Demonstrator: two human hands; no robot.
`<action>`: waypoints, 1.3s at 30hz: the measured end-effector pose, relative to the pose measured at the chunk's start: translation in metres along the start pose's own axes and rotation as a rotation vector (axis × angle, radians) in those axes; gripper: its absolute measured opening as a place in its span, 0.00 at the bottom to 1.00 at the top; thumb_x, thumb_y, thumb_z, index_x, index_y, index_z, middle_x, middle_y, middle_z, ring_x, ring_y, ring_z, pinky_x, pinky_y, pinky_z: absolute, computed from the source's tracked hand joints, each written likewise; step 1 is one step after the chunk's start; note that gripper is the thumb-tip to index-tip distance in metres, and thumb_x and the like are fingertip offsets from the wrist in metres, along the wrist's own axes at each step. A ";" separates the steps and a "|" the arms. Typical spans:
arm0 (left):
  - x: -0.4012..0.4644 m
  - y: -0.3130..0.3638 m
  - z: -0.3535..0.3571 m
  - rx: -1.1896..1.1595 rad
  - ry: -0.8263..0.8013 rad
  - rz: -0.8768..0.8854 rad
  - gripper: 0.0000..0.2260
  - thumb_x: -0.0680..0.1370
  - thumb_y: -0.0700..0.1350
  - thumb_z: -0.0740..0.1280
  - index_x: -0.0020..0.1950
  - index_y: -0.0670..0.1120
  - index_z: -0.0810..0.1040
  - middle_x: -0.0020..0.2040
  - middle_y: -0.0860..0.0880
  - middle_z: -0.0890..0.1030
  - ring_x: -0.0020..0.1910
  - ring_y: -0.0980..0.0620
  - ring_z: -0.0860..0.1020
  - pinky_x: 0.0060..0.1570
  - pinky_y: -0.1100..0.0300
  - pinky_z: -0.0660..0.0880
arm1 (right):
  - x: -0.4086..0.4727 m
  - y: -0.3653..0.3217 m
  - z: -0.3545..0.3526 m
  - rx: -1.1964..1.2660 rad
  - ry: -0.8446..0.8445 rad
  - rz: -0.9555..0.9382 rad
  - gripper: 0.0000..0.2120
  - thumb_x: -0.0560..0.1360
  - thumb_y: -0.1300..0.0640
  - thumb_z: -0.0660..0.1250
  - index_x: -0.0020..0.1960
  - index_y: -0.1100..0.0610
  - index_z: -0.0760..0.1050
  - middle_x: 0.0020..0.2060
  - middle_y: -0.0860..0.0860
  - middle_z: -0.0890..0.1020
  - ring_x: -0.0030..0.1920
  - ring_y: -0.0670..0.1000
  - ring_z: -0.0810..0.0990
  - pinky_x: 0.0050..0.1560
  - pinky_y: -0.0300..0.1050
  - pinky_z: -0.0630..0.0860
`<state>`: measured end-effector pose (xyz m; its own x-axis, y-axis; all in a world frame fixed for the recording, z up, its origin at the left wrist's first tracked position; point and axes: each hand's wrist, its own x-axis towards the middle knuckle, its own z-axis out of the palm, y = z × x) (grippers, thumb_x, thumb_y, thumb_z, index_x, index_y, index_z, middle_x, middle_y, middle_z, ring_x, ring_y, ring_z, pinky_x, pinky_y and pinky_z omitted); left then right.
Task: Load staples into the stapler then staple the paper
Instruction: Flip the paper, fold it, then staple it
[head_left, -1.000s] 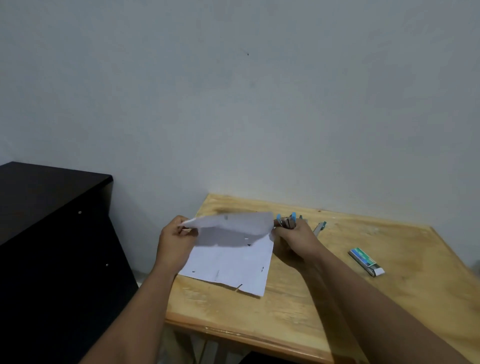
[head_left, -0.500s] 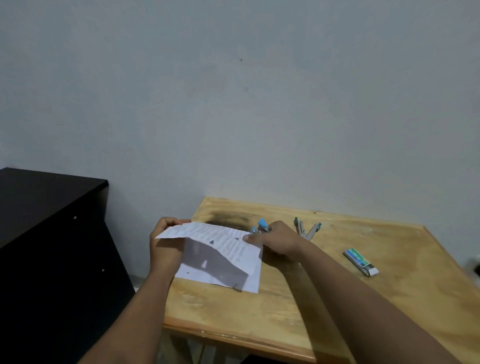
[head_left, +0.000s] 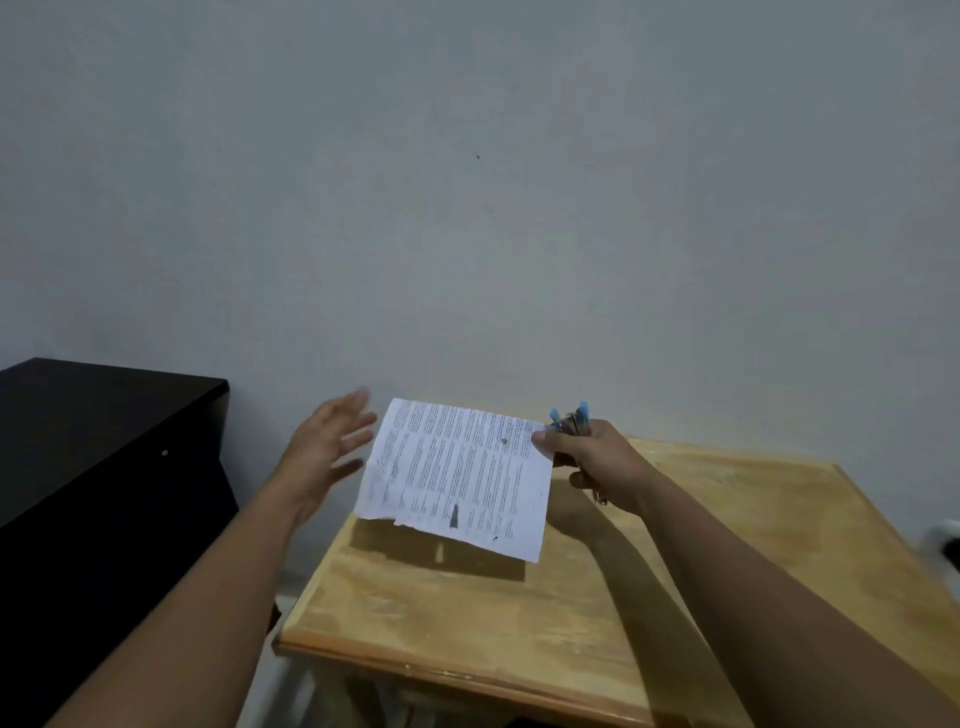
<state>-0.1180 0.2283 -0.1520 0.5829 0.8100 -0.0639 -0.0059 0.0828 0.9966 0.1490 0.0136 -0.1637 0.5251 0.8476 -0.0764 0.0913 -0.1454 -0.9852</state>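
A printed sheet of paper (head_left: 457, 478) hangs in the air above the wooden table (head_left: 597, 597), text side up. My right hand (head_left: 597, 462) pinches its right edge with the thumb and also grips the blue and metal stapler (head_left: 571, 421), whose blue tips stick out above the fingers. My left hand (head_left: 327, 447) is open with fingers spread, just left of the paper and apart from it. The staple box is not in view.
A black cabinet (head_left: 93, 441) stands to the left of the table, with a gap between them. A plain wall rises behind. A white object (head_left: 943, 540) shows at the right edge.
My left hand has let go of the paper and opened. The right hand has lifted the paper, now flat with its text up, off the table. The view has shifted; the staple box is out of sight.
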 end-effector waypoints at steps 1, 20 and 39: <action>-0.005 0.001 0.004 0.059 -0.068 -0.029 0.28 0.72 0.67 0.73 0.67 0.55 0.77 0.64 0.50 0.83 0.63 0.47 0.81 0.66 0.41 0.76 | -0.003 -0.004 0.001 0.037 -0.010 0.006 0.15 0.79 0.51 0.72 0.58 0.62 0.82 0.52 0.54 0.89 0.49 0.48 0.85 0.38 0.44 0.63; -0.045 -0.055 0.086 -0.555 -0.163 -0.192 0.28 0.77 0.61 0.70 0.71 0.46 0.75 0.65 0.39 0.82 0.64 0.36 0.81 0.69 0.35 0.73 | 0.002 -0.003 0.030 0.411 0.410 0.040 0.08 0.78 0.57 0.74 0.55 0.57 0.81 0.48 0.53 0.89 0.50 0.52 0.88 0.31 0.43 0.68; -0.032 -0.091 0.109 -0.355 0.037 0.046 0.18 0.79 0.37 0.73 0.66 0.49 0.79 0.58 0.48 0.86 0.46 0.44 0.86 0.50 0.47 0.82 | -0.018 0.049 0.047 0.357 0.089 0.226 0.31 0.77 0.30 0.64 0.57 0.57 0.84 0.30 0.49 0.68 0.30 0.49 0.64 0.33 0.46 0.59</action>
<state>-0.0474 0.1318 -0.2353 0.5452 0.8378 -0.0274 -0.3170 0.2364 0.9185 0.1044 0.0151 -0.2181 0.5707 0.7650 -0.2984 -0.3251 -0.1232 -0.9376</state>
